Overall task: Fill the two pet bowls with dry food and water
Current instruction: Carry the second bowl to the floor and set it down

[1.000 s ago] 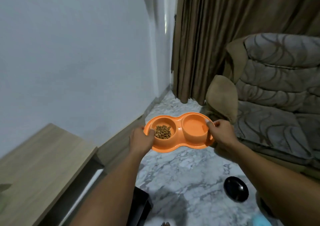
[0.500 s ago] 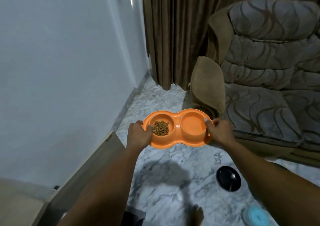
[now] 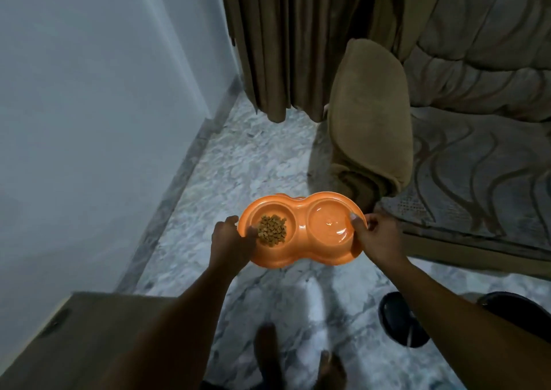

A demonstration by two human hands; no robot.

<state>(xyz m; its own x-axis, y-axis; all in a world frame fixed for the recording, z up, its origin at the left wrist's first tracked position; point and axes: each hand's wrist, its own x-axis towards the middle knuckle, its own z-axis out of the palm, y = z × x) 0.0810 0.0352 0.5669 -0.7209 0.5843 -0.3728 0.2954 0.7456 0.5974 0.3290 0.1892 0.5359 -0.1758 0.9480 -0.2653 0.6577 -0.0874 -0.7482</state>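
Note:
I hold an orange double pet bowl [image 3: 301, 228] level above the marble floor, one hand at each end. My left hand [image 3: 231, 242] grips the left rim, thumb over the edge. My right hand [image 3: 377, 240] grips the right rim the same way. The left well holds a small heap of brown dry food [image 3: 272, 230]. The right well [image 3: 329, 222] glistens with what looks like clear water.
A white wall [image 3: 98, 106] with a grey skirting runs along the left. Brown curtains [image 3: 286, 40] hang ahead, and a patterned sofa [image 3: 477, 157] with a tan armrest stands right. A wooden cabinet top [image 3: 89, 336] is at lower left. A black lid-like object [image 3: 399, 319] lies on the floor.
The bowl has stayed in both hands while the view tilted down and moved forward. The sofa and the floor now fill more of the view, and the cabinet has slid toward the lower left.

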